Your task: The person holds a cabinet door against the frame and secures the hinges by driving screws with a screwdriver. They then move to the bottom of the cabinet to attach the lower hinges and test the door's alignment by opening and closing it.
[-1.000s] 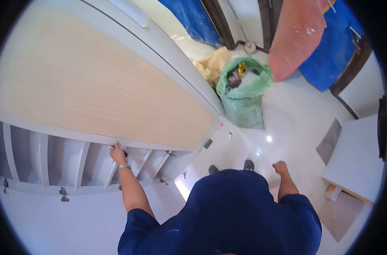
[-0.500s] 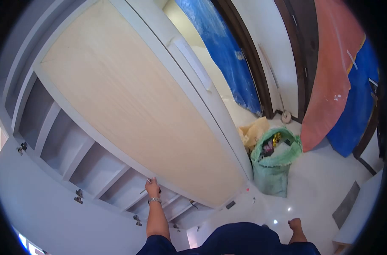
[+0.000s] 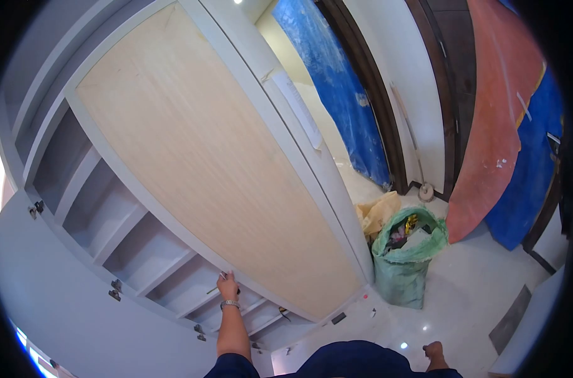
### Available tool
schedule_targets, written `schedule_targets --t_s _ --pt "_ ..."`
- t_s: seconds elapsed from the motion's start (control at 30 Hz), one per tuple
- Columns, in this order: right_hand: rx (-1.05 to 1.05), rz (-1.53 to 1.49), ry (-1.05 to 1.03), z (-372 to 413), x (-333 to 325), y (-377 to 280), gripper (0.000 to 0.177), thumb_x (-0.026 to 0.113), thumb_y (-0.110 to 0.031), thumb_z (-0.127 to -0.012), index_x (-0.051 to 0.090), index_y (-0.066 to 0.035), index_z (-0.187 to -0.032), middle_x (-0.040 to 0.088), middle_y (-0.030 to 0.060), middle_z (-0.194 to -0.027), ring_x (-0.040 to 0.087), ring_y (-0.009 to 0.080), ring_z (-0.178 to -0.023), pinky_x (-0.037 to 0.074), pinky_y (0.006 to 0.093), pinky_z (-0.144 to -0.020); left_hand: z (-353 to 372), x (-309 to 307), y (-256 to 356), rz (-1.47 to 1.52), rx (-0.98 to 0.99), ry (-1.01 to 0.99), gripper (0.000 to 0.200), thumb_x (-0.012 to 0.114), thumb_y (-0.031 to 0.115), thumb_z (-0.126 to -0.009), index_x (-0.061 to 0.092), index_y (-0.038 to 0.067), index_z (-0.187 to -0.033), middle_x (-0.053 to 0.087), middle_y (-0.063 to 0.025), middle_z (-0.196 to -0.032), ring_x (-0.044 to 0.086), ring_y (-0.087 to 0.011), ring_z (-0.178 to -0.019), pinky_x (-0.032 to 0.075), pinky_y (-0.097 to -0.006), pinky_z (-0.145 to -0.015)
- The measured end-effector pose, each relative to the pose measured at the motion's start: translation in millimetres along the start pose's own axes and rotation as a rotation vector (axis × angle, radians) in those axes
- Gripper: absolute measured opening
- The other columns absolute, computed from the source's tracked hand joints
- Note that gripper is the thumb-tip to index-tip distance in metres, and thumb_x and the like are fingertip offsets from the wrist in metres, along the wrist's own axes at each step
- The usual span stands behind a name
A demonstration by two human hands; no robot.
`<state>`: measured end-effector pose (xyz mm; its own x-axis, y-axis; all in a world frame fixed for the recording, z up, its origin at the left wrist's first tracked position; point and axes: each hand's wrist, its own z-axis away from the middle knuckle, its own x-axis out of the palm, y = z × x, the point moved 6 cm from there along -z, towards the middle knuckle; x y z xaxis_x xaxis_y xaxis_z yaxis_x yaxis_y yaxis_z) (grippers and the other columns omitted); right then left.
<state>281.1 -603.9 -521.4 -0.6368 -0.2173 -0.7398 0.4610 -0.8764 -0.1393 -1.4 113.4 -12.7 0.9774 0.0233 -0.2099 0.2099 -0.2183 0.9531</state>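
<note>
My left hand (image 3: 228, 287), with a metal watch (image 3: 230, 304) on its wrist, is closed at the near edge of the cabinet frame (image 3: 201, 255). From its fingers a thin stick-like tool (image 3: 212, 290) pokes out to the left; its kind is too small to make out. Just above the hand lies the pale wood panel (image 3: 204, 151) set in that frame. Open shelves (image 3: 160, 252) run along the left of the panel, under the forearm. My right hand (image 3: 434, 350) hangs low over the floor with curled fingers; anything inside it is hidden.
A cabinet door (image 3: 79, 283) with several hinges stands open at left. To the right, a green sack (image 3: 402, 277) of scraps sits on the glossy floor (image 3: 450, 296). Blue sheeting (image 3: 337, 88) and a red sheet (image 3: 491, 132) hang by the doorways. A long-handled tool (image 3: 425, 191) leans against the wall.
The camera view has shifted, so the panel and sack sit slightly lower in the picture. My left hand stays at the frame edge, and my right hand is still low with curled fingers.
</note>
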Motion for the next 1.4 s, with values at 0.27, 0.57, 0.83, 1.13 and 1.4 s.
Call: schedule_targets --t_s 0.27,0.57,0.83,1.13,1.4 --pt "-0.205 0.145 0.153 -1.4 -6.4 -0.7 0.029 0.046 -0.030 -0.084 0.069 -0.013 -0.082 0.068 0.0080 -0.080 0.065 0.0267 -0.079 0.049 0.0413 -0.073 -14.5 -1.6 -8.4 -0.031 0.095 -0.004 0.016 0.059 0.017 -0.089 0.054 0.002 -0.085 0.052 -0.0022 -0.068 0.047 -0.0109 -0.050 0.039 -0.0272 -0.040" --pt "-0.273 0.181 0.270 12.5 -17.5 -16.1 0.014 0.057 -0.019 -0.076 0.069 -0.016 -0.084 0.068 0.0102 -0.082 0.064 0.0297 -0.080 0.049 0.0415 -0.072 -8.0 -3.5 -7.1 0.009 -0.029 -0.028 0.016 0.058 0.019 -0.090 0.054 0.003 -0.089 0.051 -0.0019 -0.068 0.047 -0.0116 -0.051 0.041 -0.0261 -0.041" --pt "-0.203 0.002 0.123 8.7 -3.6 -16.2 0.041 0.044 -0.038 -0.090 0.069 -0.006 -0.082 0.067 0.0156 -0.084 0.062 0.0336 -0.083 0.047 0.0463 -0.079 -13.8 -2.0 -10.7 -0.055 0.039 -0.044 0.016 0.058 0.019 -0.090 0.055 0.004 -0.086 0.051 -0.0014 -0.068 0.046 -0.0107 -0.050 0.040 -0.0256 -0.043" --pt "-0.232 -0.041 0.330 29.5 -53.1 -6.4 0.015 0.054 -0.015 -0.083 0.065 -0.005 -0.081 0.064 0.0152 -0.083 0.060 0.0323 -0.081 0.048 0.0437 -0.071 -2.2 4.1 -0.4 -0.084 -0.001 -0.079 0.018 0.058 0.020 -0.090 0.058 0.002 -0.090 0.057 -0.0031 -0.075 0.046 -0.0096 -0.049 0.039 -0.0240 -0.043" --pt "0.238 -0.771 0.220 65.8 -37.4 18.8 0.030 0.064 -0.026 -0.079 0.062 0.004 -0.078 0.061 0.0141 -0.070 0.055 0.0241 -0.066 0.045 0.0353 -0.066 -3.5 -1.8 0.4 -0.108 0.098 -0.075 0.018 0.060 0.019 -0.089 0.058 0.001 -0.084 0.056 -0.0032 -0.071 0.042 -0.0088 -0.045 0.035 -0.0242 -0.040"
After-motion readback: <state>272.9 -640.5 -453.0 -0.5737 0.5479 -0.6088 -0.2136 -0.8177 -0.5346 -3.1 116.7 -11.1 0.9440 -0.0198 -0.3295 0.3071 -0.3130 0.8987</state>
